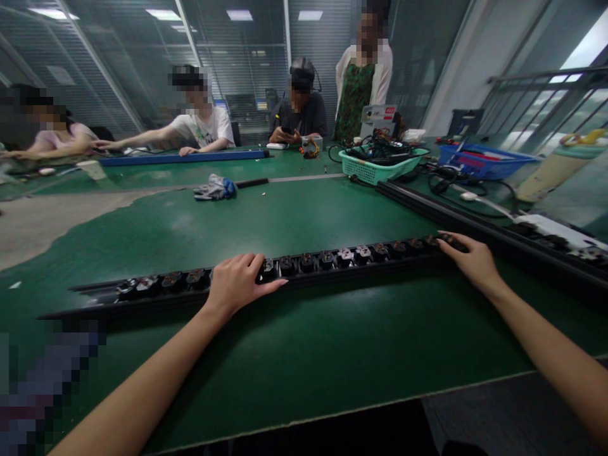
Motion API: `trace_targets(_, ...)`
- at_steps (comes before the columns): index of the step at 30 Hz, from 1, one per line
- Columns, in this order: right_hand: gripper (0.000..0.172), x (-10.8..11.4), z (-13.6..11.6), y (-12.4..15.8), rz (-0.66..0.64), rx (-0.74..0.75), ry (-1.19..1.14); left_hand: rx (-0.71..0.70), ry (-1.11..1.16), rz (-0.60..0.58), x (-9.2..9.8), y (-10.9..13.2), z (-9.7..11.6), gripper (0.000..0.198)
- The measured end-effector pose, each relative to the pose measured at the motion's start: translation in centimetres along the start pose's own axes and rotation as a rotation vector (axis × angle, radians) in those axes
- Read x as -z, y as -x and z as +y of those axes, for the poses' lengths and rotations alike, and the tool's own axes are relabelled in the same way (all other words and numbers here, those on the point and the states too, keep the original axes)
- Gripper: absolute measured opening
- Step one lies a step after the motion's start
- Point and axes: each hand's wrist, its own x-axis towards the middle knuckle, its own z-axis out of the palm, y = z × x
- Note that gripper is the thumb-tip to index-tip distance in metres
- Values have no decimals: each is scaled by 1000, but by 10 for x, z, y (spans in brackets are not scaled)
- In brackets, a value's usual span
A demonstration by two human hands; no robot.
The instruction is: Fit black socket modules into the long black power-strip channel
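A long black rail (313, 269) fitted with several socket modules lies across the green table (294, 354) in front of me. My left hand (237, 285) lies on the rail left of its middle, fingers wrapped over its top and thumb stretched along the near side. My right hand (468, 256) rests on the rail's right end, fingers curled over the top. Both hands grip the rail, which lies flat on the table.
A second black rail (479, 228) runs diagonally at the right. Behind it stand a green basket of cables (380, 166), a blue tray (479, 161) and a white device (546, 228). Grey gloves (213, 189) lie mid-table. Three people sit and one stands at the far side.
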Motion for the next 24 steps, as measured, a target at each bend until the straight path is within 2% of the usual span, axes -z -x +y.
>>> trace_targets(5, 49, -3, 11, -5, 126, 103, 75, -11, -6, -6, 1, 0, 0, 67)
trace_targets(8, 48, -4, 17, -9, 156, 141, 96, -14, -11, 3, 1, 0, 1, 67)
trace_targets(18, 50, 0, 14, -10, 149, 19, 92, -23, 11, -3, 3, 0, 1, 66)
trace_targets(24, 52, 7, 27, -17, 169, -55, 109, -28, 22, 4, 2, 1, 1, 65)
